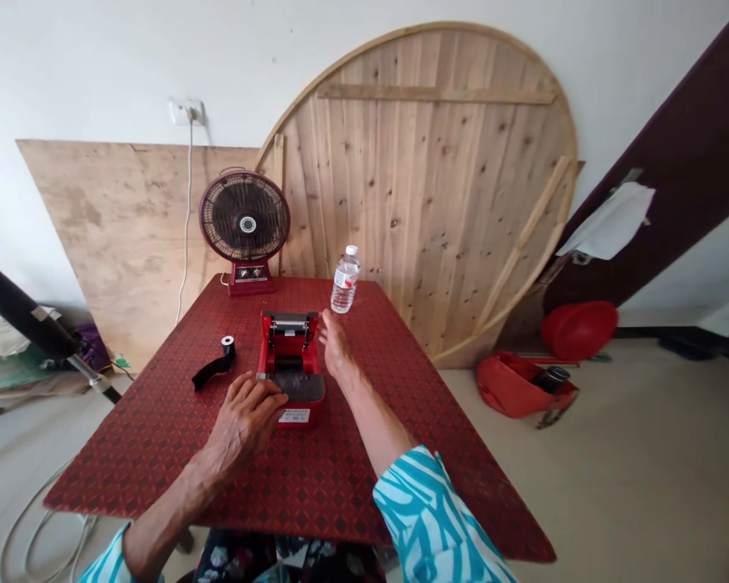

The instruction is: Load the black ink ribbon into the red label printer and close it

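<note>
A red label printer [314, 414] stands on the table, with its grey-tinted cover tilted toward me and its inner mechanism raised at the back. My left hand [243, 409] lies over the cover's left front side, fingers stretched out and its thumb hidden. At the right of the raised mechanism is my right hand [335, 344], open with fingers extended, their tips beside or touching its edge. A small roll with a black ribbon [214, 371] trailing from it lies left of the printer.
A clear water bottle [344, 283] stands behind my right hand. The dark red fan [246, 227] is at the table's back left. Beyond the patterned red table [176, 453], a round wooden board [413, 194] leans on the wall. A red bag [504, 389] sits on the floor at right.
</note>
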Motion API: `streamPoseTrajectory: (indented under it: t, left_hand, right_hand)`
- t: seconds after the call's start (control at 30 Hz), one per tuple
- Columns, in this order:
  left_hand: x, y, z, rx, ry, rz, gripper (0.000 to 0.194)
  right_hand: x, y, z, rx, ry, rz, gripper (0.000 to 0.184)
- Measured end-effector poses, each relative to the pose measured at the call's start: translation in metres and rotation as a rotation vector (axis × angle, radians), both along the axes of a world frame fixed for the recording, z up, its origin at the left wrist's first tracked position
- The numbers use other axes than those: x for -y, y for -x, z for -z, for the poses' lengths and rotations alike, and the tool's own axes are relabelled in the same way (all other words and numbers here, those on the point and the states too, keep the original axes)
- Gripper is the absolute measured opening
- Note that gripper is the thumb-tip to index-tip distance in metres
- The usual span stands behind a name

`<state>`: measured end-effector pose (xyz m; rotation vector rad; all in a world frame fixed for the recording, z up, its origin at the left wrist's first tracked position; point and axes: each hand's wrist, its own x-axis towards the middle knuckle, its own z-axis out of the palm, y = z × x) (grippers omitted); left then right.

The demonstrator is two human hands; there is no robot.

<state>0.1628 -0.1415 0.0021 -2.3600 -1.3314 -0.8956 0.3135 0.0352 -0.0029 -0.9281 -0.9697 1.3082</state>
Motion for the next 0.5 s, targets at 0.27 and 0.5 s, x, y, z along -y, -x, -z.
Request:
streamPoseTrajectory:
  t: [0.27, 0.5]
  left_hand:
    - [0.001, -0.003, 0.005, 0.053, -0.013, -0.001, 0.018]
    - [-0.015, 0.016, 0.011, 0.233, 0.017, -0.06, 0.028]
  right_hand:
    - [0.047, -0.016, 0.031, -0.047, 0.018, 0.011, 0.032]
    - [0.063, -0.014, 0.036, -0.132, 0.066, -0.036, 0.04]
